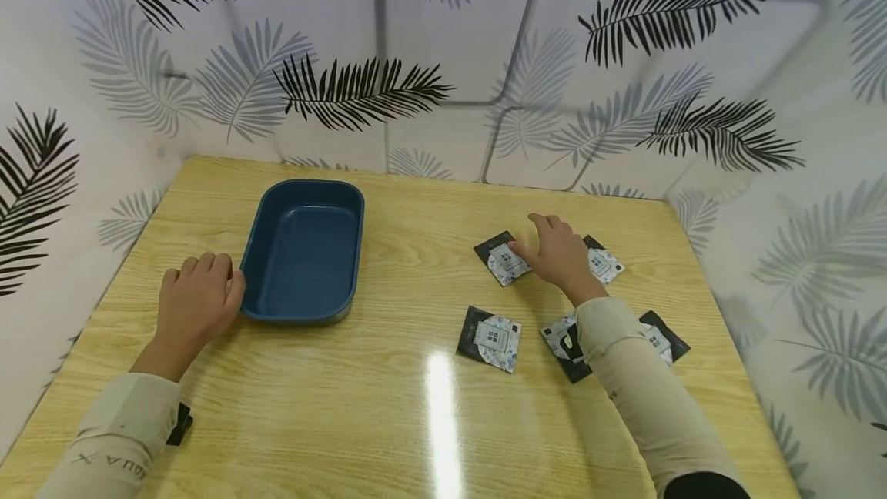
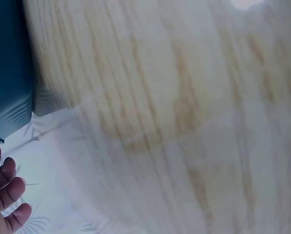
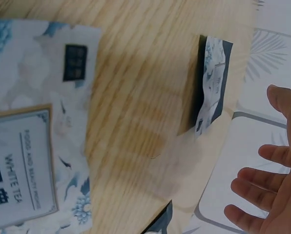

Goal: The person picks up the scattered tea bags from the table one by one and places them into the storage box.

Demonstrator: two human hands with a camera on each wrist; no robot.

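Note:
Several white tea packets, black at one end with pale floral print, lie on the right of the table. My right hand (image 1: 560, 256) hovers, fingers spread and holding nothing, between a back packet (image 1: 500, 262) and another at the back right (image 1: 606, 263). Nearer me are a packet (image 1: 492, 339), one partly hidden under my sleeve (image 1: 563, 329), and one at the right (image 1: 664, 337). "White tea" is readable on a close packet (image 3: 23, 161) in the right wrist view. My left hand (image 1: 197, 303) is beside the blue plastic bin (image 1: 346, 268), fingers loosely curled, with nothing in them.
The wooden table (image 1: 388, 422) meets a leaf-patterned wall covering (image 1: 443, 137) at its back and sides. A small black object (image 1: 180, 425) shows by the left cuff. Glare streaks the table's front middle.

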